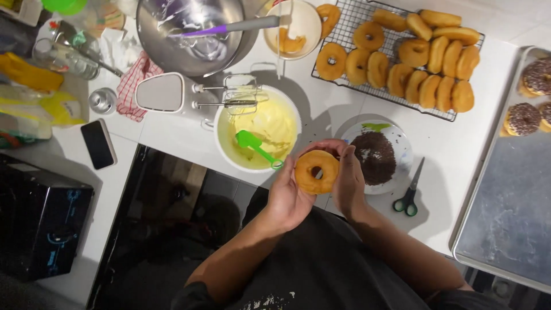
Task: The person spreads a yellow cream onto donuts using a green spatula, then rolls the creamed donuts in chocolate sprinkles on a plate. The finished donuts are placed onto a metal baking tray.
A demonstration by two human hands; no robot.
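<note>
Head view, packages: yellow bags (34, 97) lie at the far left of the white counter (321, 115), crumpled, beside clear jars; any labels are too small to tell.
Head view, phone: a dark smartphone (98, 143) lies flat near the counter's left edge.
Head view, doughnut: the plain glazed doughnut (316, 171) is held above the counter's near edge, between the bowl of yellow cream (258, 129) and the plate of chocolate sprinkles (376, 155). Its flat face and hole turn up toward the camera; being round, it shows no long axis.
Head view, left hand: the left hand (290, 195) cups the doughnut from below and the left, fingers loosely curled against its rim.
Head view, right hand: the right hand (348, 178) wraps over the top and right side, fingers bent round the rim, touching it.
Head view, nearby: a green spatula (256, 146) rests in the cream bowl, a hand mixer (183, 95) lies across its rim, scissors (410, 192) lie right of the plate, and a wire rack of plain doughnuts (402, 57) sits beyond.
</note>
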